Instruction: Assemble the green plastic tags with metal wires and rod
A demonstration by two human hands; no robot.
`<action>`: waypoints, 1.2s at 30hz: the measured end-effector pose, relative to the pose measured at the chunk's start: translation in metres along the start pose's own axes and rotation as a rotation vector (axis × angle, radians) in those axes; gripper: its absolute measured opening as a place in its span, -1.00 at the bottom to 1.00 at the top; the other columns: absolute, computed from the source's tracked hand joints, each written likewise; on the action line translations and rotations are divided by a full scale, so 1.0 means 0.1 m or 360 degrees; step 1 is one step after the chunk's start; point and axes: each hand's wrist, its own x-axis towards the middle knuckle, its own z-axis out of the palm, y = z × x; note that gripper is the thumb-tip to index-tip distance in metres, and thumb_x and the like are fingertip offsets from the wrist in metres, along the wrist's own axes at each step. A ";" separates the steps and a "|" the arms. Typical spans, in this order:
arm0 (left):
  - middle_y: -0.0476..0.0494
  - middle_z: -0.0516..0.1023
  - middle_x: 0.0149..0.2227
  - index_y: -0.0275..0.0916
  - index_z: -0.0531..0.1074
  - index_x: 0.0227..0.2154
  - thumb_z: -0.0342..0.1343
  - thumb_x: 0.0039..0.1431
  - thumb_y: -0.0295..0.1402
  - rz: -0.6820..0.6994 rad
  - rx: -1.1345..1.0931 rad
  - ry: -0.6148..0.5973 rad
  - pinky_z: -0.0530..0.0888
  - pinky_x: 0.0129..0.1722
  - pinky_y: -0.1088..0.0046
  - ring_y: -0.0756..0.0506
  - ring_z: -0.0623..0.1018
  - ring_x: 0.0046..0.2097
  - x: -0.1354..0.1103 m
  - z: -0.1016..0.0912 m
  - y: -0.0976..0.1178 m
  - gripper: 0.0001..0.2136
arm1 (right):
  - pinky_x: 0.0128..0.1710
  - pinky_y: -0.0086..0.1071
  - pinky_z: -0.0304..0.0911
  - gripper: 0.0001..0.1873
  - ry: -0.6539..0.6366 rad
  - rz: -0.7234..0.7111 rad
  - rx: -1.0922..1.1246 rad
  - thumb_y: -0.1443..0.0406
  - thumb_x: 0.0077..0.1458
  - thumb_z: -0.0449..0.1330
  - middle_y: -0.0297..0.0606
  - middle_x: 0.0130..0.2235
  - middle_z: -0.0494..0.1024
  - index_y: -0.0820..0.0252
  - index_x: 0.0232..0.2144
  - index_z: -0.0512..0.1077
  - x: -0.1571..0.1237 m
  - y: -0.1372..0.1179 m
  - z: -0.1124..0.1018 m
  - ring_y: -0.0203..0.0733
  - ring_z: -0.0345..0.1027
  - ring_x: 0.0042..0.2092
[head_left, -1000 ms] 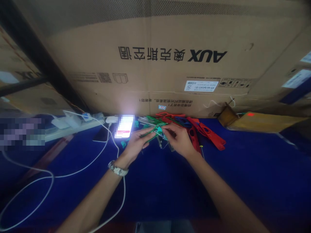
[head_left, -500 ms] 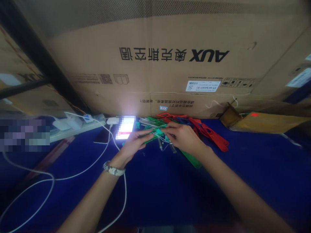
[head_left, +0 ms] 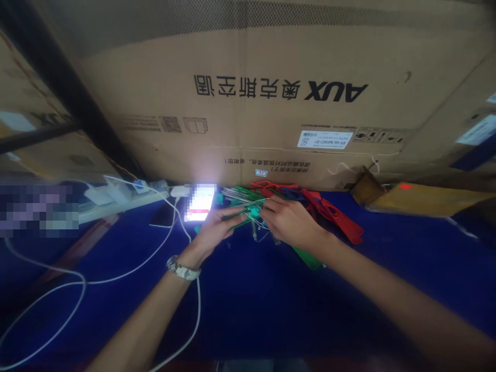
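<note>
My left hand [head_left: 214,227], with a watch [head_left: 184,269] on the wrist, pinches a thin green strip [head_left: 234,221] between thumb and fingers. At its right end sits a small teal piece [head_left: 253,212] wound about with white string [head_left: 259,221]. My right hand [head_left: 289,219] is closed just right of the teal piece, fingertips at the string; my own fingers hide exactly what they grip. Behind both hands lie clear tubes or rods [head_left: 236,194] and green strips. A broad green piece [head_left: 308,257] shows under my right wrist.
Red flat pieces [head_left: 341,219] lie right of my hands. A lit phone [head_left: 200,201] stands at left, near a power strip [head_left: 127,199] and a looping white cable [head_left: 155,261]. A large cardboard box [head_left: 240,113] walls the back of the blue table [head_left: 248,310]. A yellow envelope [head_left: 422,199] lies at right.
My right hand's fingers have curled in more tightly and turned slightly near the teal piece. My left hand keeps its grip almost unmoved. The view has shifted slightly.
</note>
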 end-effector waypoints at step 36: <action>0.12 0.36 -0.66 -0.21 0.37 -0.28 0.02 0.22 0.15 0.0319 0.0046 -0.0200 0.28 -0.82 0.58 0.04 0.34 -0.77 0.08 0.27 -0.03 -0.54 | -0.47 -0.40 0.26 -0.63 0.0666 0.0928 0.1903 -0.03 0.15 0.21 -0.36 -0.51 0.46 0.16 -0.36 0.45 0.31 -0.12 0.47 -0.24 0.35 -0.48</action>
